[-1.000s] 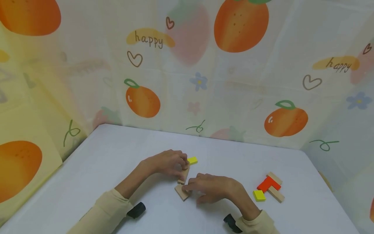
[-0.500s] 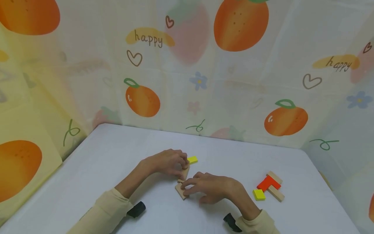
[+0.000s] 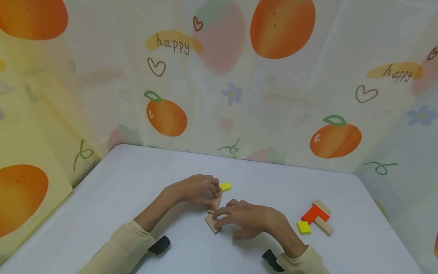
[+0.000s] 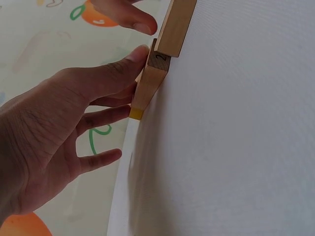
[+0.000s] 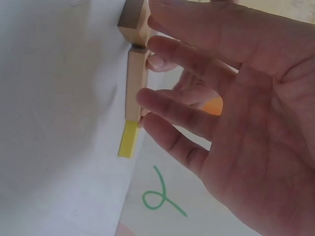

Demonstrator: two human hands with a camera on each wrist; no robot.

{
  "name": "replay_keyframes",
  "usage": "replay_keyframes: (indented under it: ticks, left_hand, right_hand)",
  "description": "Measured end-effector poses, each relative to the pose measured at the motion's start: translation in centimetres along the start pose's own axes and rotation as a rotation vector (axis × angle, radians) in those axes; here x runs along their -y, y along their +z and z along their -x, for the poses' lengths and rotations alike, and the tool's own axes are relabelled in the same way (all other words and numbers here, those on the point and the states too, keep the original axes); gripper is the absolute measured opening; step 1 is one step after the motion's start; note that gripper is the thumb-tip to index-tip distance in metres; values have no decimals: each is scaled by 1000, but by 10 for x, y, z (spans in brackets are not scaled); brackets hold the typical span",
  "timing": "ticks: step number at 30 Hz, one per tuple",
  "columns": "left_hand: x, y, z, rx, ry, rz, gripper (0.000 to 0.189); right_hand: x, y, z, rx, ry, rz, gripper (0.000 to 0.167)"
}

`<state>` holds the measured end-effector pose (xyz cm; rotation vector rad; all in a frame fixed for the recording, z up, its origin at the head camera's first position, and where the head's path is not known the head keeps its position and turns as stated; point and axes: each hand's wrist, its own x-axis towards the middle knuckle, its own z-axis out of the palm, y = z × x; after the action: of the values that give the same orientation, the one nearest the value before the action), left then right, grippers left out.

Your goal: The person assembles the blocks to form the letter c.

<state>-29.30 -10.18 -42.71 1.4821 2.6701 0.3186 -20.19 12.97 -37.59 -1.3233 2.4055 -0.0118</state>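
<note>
- Clock directions per the head view, 12 pointing away from the person.
- Left hand (image 3: 193, 189): grip pinching the far block (image 3: 217, 202), thumb on one side, fingers on the other. Little finger stands clear in the left wrist view.
- Far block: plain wood, on the white counter (image 3: 154, 167), long side running 1 to 7 o'clock. Dark mark on its near end, looks like a 2.
- Near block (image 3: 211, 223): also wood, at 7 o'clock of the far block, lying 11 to 5 o'clock — ends look to be touching, offset rather than flush.
- Right hand (image 3: 246, 220): grip spread, fingertips at the 3 o'clock side of the near block, thumb hanging apart from it.
- Yellow tile (image 3: 226, 187): 1 o'clock of the far block, up against its far end.
- Side group, 3 o'clock of the right hand and well apart: red block (image 3: 313, 215), upper bar (image 3: 322, 207) touching it at 1 o'clock, lower bar (image 3: 323, 226) touching at 5, second tile (image 3: 303, 228) (yellow) just beside at 7. Both bars wood.
- Sleeves (image 3: 119, 247) cream; black unit (image 3: 159, 246) at each wrist.
- Behind the counter: cloth (image 3: 273, 99) printed with oranges, hearts, flowers and "happy".
</note>
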Motion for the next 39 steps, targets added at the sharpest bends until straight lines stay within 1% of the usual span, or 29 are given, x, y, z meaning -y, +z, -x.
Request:
replay_keyframes:
  ticks: [4, 9, 19, 26, 32, 39]
  left_hand:
    - [0, -1, 0, -5, 15, 3, 39]
    - [0, 2, 0, 10, -2, 10, 42]
    - [2, 3, -1, 25, -20, 2, 48]
    - [1, 1, 0, 39, -30, -1, 59]
    - [-1, -1, 0, 40, -25, -4, 58]
    - [-4, -2, 0, 57, -47, -4, 59]
  right_hand:
    - [1, 1, 0, 20, 19, -2, 50]
    - [2, 2, -1, 34, 40, -13, 51]
    - [2, 2, -1, 36, 40, -21, 50]
    - [2, 1, -2, 47, 40, -36, 50]
    - [3, 0, -2, 50, 35, -39, 50]
    - [3, 1, -2, 53, 42, -50, 50]
